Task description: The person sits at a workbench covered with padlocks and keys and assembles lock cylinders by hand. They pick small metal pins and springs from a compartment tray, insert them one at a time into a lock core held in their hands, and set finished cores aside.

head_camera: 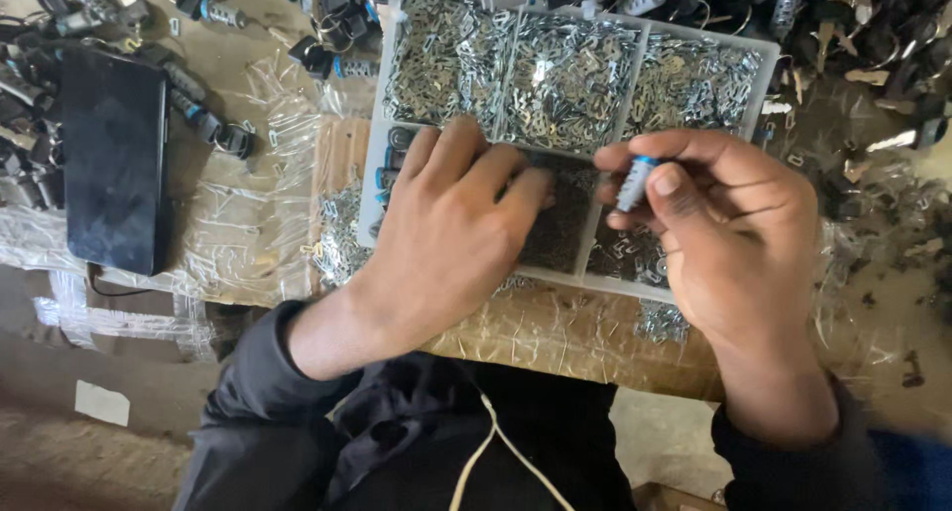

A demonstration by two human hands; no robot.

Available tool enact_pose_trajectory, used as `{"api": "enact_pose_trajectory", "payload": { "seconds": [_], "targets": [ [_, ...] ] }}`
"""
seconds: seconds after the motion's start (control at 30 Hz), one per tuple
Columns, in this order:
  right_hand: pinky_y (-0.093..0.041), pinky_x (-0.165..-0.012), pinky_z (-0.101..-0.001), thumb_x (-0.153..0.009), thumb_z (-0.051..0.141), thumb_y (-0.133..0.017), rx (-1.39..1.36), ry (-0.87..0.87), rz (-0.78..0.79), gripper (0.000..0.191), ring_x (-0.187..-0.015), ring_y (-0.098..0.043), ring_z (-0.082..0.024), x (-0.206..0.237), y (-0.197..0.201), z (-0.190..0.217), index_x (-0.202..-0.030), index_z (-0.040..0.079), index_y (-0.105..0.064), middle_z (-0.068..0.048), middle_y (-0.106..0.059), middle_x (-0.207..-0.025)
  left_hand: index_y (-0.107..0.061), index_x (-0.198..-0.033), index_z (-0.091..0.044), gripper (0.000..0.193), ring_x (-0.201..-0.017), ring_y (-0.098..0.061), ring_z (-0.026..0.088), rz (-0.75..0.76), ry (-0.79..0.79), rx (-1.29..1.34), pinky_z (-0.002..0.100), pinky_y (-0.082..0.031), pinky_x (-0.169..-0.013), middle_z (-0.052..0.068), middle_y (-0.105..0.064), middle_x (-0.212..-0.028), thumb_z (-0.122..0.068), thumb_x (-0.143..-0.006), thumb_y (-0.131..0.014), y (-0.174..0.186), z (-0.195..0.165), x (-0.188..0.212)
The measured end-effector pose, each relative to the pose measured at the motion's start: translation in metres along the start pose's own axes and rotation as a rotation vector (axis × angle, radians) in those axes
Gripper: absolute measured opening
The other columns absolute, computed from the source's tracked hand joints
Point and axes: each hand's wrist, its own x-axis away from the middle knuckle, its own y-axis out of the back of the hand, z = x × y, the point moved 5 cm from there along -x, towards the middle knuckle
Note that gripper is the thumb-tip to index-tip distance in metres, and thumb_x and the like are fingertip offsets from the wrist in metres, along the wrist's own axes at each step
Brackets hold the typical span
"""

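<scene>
Dark sleeves and a pale cord at the near edge, both forearms reaching up over a cardboard slab wrapped in clear film on the desk [248, 35]. Right hand [729, 243] curled above the lower right corner of a white compartment tray [377, 164], wrist bent inward, thumb and fingers [684, 149] pinched shut on a small grey cylinder with a blue cap [633, 182]. Long axis of the cylinder close to upright in the view, blue end pointing away toward the far compartments, slightly tilted right; lower end hidden behind the thumb. Left hand [446, 233] palm down over the tray's lower middle, fingers loosely spread and extended, tips dipping into a compartment of tiny dark parts [560, 224]; whether anything is pinched there, impossible to tell. Loose bright metal clips [337, 238] spilled on the film just beside the tray's left wall. Farther back, three upper compartments heaped with silvery stamped clips [565, 80]. Off to the left, well apart from the hands, a flat black rectangular device [114, 159]. Along the far edge, scattered black-and-blue cylinder parts [223, 15] and dark scrap.
</scene>
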Motion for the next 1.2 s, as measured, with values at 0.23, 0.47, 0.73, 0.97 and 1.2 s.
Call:
{"api": "enact_pose_trajectory", "payload": {
  "seconds": [0.23,0.47,0.73,0.97,1.2],
  "targets": [
    [-0.063,-0.079,-0.0206,-0.094,-0.009,-0.076,0.43,0.119,0.05,0.036,-0.102,-0.072,-0.015,0.006,-0.026,0.017,-0.127,-0.004,-0.064,-0.018,-0.067,-0.127,-0.069,-0.112,-0.005,0.023,-0.1,-0.058,0.028,-0.12,0.048,0.389,0.039,-0.048,-0.089,0.006,-0.067,-0.111,-0.007,-0.092,-0.081,0.003,0.004,0.01],
    [-0.067,-0.089,-0.0224,-0.089,-0.011,-0.074,0.248,0.051,0.008,0.038,-0.105,-0.071,-0.012,0.009,-0.024,0.01,-0.123,-0.003,-0.061,-0.015,-0.064,-0.128,-0.071,-0.101,-0.003,0.02,-0.089,-0.059,0.029,-0.163,0.049,0.306,0.042,-0.047,-0.08,0.007,-0.07,-0.097,-0.006,-0.087,-0.084,0.011,0.001,0.001],
    [-0.068,-0.085,-0.0251,-0.091,-0.011,-0.074,0.359,0.122,0.027,0.029,-0.104,-0.074,-0.019,0.009,-0.022,0.011,-0.115,-0.006,-0.059,-0.022,-0.069,-0.12,-0.07,-0.111,-0.01,0.022,-0.097,-0.059,0.024,-0.174,0.139,0.535,0.034,-0.05,-0.085,0.004,-0.07,-0.107,-0.006,-0.095,-0.084,0.008,0.0,0.005],
    [-0.07,-0.088,-0.0276,-0.093,-0.009,-0.072,0.407,0.142,0.033,0.025,-0.109,-0.074,-0.021,0.01,-0.028,0.018,-0.115,-0.005,-0.063,-0.022,-0.065,-0.124,-0.072,-0.115,-0.009,0.024,-0.096,-0.062,0.02,-0.162,0.122,0.604,0.031,-0.052,-0.083,0.004,-0.072,-0.109,-0.004,-0.096,-0.084,0.006,-0.001,0.007],
    [-0.068,-0.082,-0.0253,-0.091,-0.009,-0.075,0.514,0.171,0.05,0.02,-0.103,-0.075,-0.02,0.011,-0.029,0.018,-0.108,-0.005,-0.066,-0.019,-0.067,-0.119,-0.07,-0.108,-0.005,0.022,-0.094,-0.067,0.021,-0.18,0.142,0.626,0.033,-0.055,-0.082,0.007,-0.073,-0.106,-0.004,-0.09,-0.084,0.006,-0.001,0.009]
  ]
}}
